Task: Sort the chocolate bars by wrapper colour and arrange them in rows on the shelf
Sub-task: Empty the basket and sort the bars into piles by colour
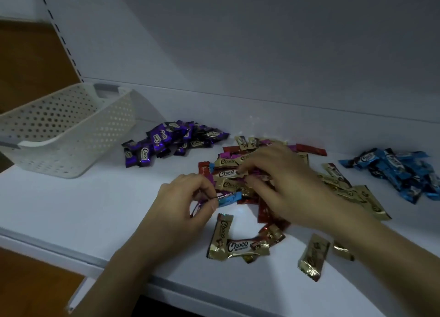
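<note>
Pinching a blue bar [228, 199] by its left end between thumb and fingertips, the left hand [183, 204] sits at the left edge of the mixed pile [232, 173] in the middle of the shelf [95, 209]; a bit of magenta wrapper shows under the same fingers, though whether it is held too is not clear. The bar's long axis runs roughly left to right, its free end pointing toward the right hand [285, 181]. That hand lies over the pile with fingers curled down among gold and red wrappers, and it cannot be told whether it grips one. The blue heap [400, 173] where this bar likely belongs lies well apart at the far right, beyond the right hand, so the right hand is much the nearer; the left would have to cross over it, or pass the bar across. The purple heap [171, 140] lies behind the left hand, near the white basket [66, 131]. Loose gold bars [238, 245] lie at the shelf's front, unsorted, and no rows are formed yet
</note>
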Tool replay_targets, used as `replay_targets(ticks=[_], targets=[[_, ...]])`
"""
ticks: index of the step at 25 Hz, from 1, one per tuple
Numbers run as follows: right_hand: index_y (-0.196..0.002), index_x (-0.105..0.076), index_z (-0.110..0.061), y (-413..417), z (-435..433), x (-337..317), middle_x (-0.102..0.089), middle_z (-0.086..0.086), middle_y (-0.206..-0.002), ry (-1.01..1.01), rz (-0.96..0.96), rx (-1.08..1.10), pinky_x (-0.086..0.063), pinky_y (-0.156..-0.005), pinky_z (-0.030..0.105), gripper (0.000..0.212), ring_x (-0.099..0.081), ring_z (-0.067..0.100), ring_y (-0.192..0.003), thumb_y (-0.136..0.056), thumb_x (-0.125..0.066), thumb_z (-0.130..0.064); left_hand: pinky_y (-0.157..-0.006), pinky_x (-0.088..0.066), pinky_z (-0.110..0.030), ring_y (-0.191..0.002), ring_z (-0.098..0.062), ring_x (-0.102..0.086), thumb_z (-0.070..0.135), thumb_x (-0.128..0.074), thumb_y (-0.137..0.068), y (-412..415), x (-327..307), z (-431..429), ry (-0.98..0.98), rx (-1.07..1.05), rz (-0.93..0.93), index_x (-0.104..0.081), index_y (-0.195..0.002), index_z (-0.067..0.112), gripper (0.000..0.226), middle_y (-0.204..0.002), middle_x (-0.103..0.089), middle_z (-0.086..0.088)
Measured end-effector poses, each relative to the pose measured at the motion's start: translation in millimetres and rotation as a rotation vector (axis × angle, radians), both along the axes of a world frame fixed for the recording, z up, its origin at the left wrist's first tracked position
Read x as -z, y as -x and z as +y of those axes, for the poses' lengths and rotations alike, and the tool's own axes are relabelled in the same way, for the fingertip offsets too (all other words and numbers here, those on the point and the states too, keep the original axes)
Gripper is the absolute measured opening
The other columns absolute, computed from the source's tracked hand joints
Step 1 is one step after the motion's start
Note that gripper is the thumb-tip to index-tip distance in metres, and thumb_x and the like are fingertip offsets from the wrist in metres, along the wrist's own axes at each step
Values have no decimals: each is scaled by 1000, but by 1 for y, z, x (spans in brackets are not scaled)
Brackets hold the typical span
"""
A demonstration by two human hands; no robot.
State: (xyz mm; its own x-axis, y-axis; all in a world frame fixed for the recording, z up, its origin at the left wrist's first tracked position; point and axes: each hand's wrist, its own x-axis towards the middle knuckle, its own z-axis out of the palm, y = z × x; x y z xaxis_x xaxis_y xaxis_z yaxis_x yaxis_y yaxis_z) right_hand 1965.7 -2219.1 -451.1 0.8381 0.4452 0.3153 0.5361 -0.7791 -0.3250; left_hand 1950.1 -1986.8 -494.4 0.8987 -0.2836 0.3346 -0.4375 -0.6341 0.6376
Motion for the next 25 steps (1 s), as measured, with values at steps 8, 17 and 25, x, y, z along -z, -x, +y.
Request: replay_targets(ticks=[8,17,25], targets=[[-117,-65,-24,-85,65,-10,-65,-1,-114,459,297,15,-50,-95,43,26,-57,18,-105,-91,-63,-29,-52,-43,-11,-78,5,-60,27,-71,-80,-4,2,3,63,-198,63,-51,-76,30,21,-67,-59,19],[-97,-66,-28,-98,63,-17,-61,-16,-91,290,447,-36,-44,-71,18,8,-60,6,-87,-91,-70,-28,-46,-40,-8,-64,-5,-60,32,-71,-78,-9,11,7,29,-152,-104,-49,-79,32,22,-66,-46,25],[-85,-72,-22,-84,45,-45,-75,-1,-81,-378,424,188,-51,-67,22,6,-65,5,-68,-87,-75,-18,-52,-43,-11,-71,-2,-57,18,-73,-87,-9,5,7,200,-225,32,-61,-81,27,16,-62,-57,17]])
